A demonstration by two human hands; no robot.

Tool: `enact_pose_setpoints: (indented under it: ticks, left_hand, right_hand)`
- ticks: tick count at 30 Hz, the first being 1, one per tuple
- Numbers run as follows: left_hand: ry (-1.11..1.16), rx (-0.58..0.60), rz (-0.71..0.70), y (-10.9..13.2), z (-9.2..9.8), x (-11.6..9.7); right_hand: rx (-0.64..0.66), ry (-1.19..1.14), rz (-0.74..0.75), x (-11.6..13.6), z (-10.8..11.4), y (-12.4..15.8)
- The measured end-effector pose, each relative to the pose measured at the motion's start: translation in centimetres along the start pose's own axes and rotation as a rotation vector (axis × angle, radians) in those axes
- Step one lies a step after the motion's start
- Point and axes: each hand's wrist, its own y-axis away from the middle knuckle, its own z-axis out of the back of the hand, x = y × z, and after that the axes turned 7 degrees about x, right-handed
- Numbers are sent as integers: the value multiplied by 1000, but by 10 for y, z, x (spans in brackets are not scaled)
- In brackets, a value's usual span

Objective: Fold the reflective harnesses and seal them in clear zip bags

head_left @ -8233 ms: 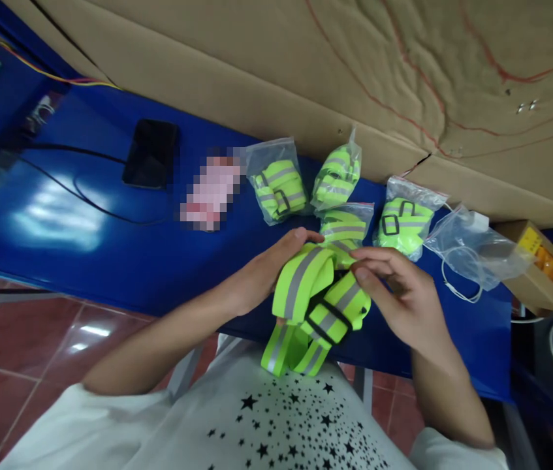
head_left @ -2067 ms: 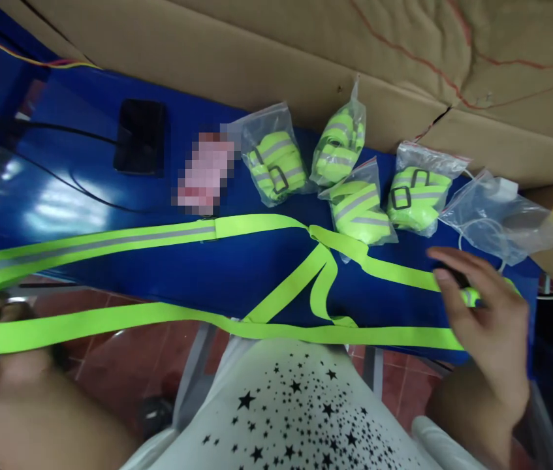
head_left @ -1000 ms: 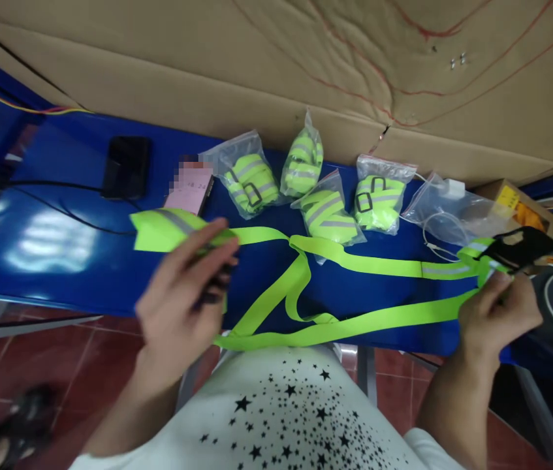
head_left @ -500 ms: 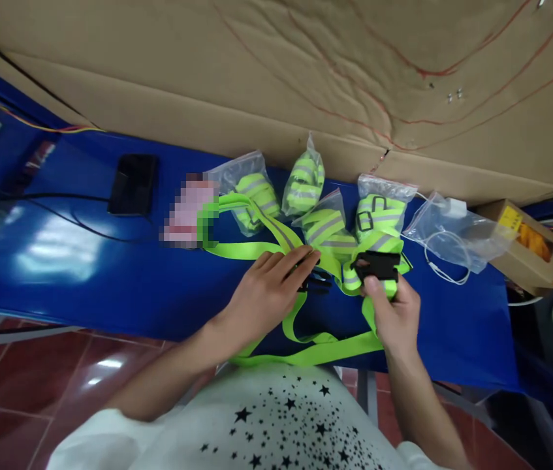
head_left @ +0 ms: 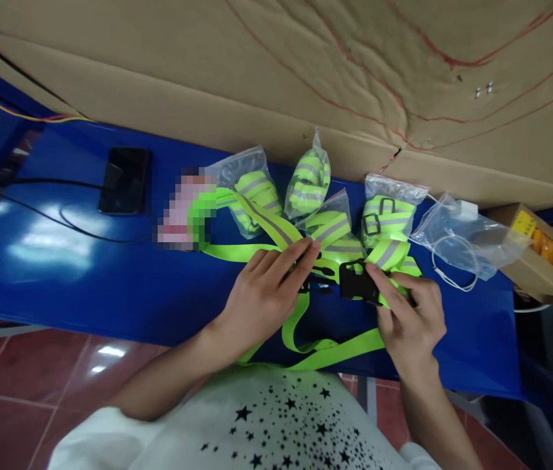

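Reflective strap (head_left: 276,227), left hand (head_left: 267,287) palm-down, right hand (head_left: 413,314) pinching buckle socket (head_left: 353,282) (unjoined)

— Which thing carries all this?
— A blue table (head_left: 75,281). At left of the frame, a black device (head_left: 124,181) lies on it.
— And in the middle?
— Four clear bags (head_left: 308,181) with green straps (head_left: 332,236); one loose strap (head_left: 335,350) lies partly there also.

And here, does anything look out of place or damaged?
Only the pink item looks odd: it is pixelated, as is the nearby part of the green strap, so neither is clear there. I see no spill or damage; the pronged buckle half in the left hand and socket half in the right hand are merely apart.
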Motion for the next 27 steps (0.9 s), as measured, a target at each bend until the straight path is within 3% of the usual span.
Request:
enact_pose_setpoints:
  ticks: [5, 10, 22, 24, 27]
  left_hand:
    - [-23, 19, -30, -2, 0, -1]
    - [-29, -51, 95, 0, 5, 6]
    - [-63, 11, -33, -6, -3, -15]
    - [2, 43, -45, -8, 3, -18]
    - [144, 50, -60, -16, 28, -23]
  right_hand:
    - [88, 24, 33, 2, 0, -3]
    - [-22, 62, -84, -3, 7, -1]
    - [59, 98, 34, 12, 2, -5]
    - [29, 73, 35, 8, 7, -3]
    - [-45, 45, -1, -4, 25, -3]
